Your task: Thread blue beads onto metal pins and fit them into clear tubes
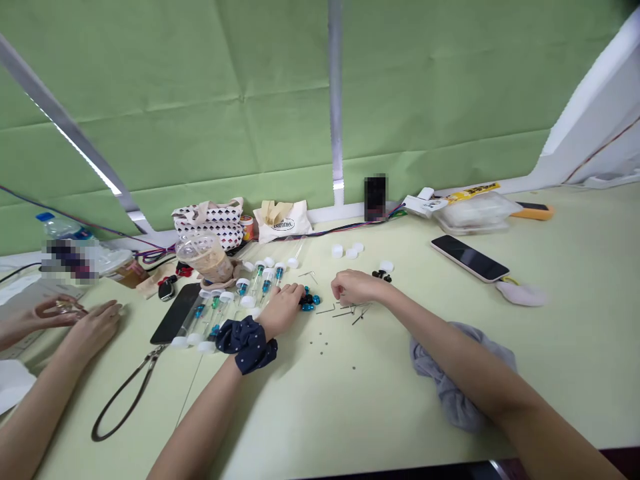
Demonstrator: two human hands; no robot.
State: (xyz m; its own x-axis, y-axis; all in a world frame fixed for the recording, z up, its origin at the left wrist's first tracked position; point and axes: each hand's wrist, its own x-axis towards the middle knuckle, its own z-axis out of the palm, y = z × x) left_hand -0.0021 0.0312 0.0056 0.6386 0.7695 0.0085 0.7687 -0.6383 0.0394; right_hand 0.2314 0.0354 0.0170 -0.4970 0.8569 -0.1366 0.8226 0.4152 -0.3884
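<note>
My left hand (283, 312), with a navy dotted scrunchie (249, 345) at its wrist, rests palm down with fingers stretched out. Its fingertips touch or lie just beside a small pile of blue and black parts (309, 301). My right hand (356, 288) is closed, fingers curled under; whatever they hold is hidden. Right below it lie several thin L-shaped metal keys (343, 313). Clear tubes with white caps (267, 275) and blue or green pieces inside lie left of my left hand. A few tiny dark bits (321, 343) are scattered nearer to me.
Another person's hands (95, 328) work at the far left. A black phone (176, 313) with a strap and an iced drink cup (213, 263) stand left. White caps (350, 251), black parts (383, 275), a phone (470, 258) and a plastic box (475, 213) lie right. A grey cloth (453, 393) lies under my right forearm.
</note>
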